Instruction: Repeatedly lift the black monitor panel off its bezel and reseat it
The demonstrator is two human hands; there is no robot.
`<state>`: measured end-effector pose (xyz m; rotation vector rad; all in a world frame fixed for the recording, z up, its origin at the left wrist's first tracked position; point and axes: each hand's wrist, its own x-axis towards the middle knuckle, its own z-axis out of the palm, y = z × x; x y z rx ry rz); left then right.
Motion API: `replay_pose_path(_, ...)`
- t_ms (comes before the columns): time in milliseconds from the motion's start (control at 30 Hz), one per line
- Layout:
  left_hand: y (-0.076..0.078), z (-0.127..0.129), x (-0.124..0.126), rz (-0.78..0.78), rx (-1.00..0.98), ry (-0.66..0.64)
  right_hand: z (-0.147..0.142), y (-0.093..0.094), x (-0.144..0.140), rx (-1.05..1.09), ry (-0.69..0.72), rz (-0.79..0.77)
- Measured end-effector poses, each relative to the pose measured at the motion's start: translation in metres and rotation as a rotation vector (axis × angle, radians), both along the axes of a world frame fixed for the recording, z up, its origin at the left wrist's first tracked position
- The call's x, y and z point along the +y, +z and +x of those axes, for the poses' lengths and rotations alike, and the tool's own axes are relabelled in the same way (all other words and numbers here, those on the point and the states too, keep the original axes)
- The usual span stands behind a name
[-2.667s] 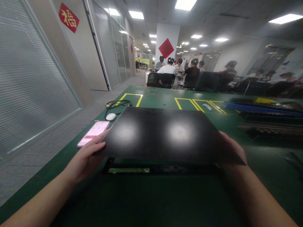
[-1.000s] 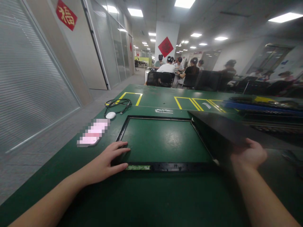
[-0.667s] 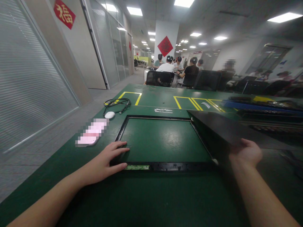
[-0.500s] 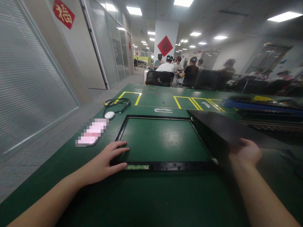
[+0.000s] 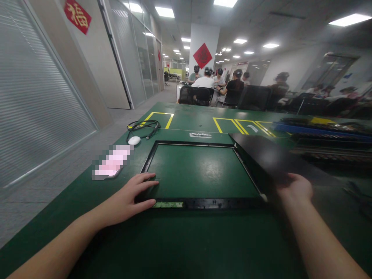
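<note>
A black rectangular bezel (image 5: 226, 204) lies flat on the green table, with a strip of green circuit board (image 5: 169, 204) along its near side. My left hand (image 5: 136, 195) rests on the bezel's near left corner, fingers spread and thumb beside the circuit board. On the right, my right hand (image 5: 295, 190) grips the near edge of a thin dark panel (image 5: 261, 153), its fingers partly hidden by the panel. The panel is tilted, and its far left corner is close to the bezel's far right corner. I cannot tell whether those corners touch.
A white mouse (image 5: 134, 141), a coiled black cable (image 5: 145, 126) and a blurred-out pink phone-like thing (image 5: 113, 161) lie at the left. Stacked dark parts with a blue piece (image 5: 305, 130) occupy the back right. Several people sit beyond the table's far edge, near black chairs (image 5: 188, 95).
My right hand has moved slightly left, and the panel's near right part has come lower and to the left with it. My left hand and the bezel stay put.
</note>
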<state>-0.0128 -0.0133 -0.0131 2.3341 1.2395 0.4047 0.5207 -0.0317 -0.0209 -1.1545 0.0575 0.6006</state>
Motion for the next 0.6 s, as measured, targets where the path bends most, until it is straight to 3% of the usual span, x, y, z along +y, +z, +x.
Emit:
replay_pose_path(233, -0.001, 0.001, 0.001, 0.004, -0.014, -0.005, -0.021, 0.008, 0.001, 0.196, 0.011, -0.058)
replay_pose_path(600, 0.001, 0.001, -0.001, -0.029, 0.051, -0.010, -0.024, 0.014, -0.002, 0.212, 0.001, -0.073)
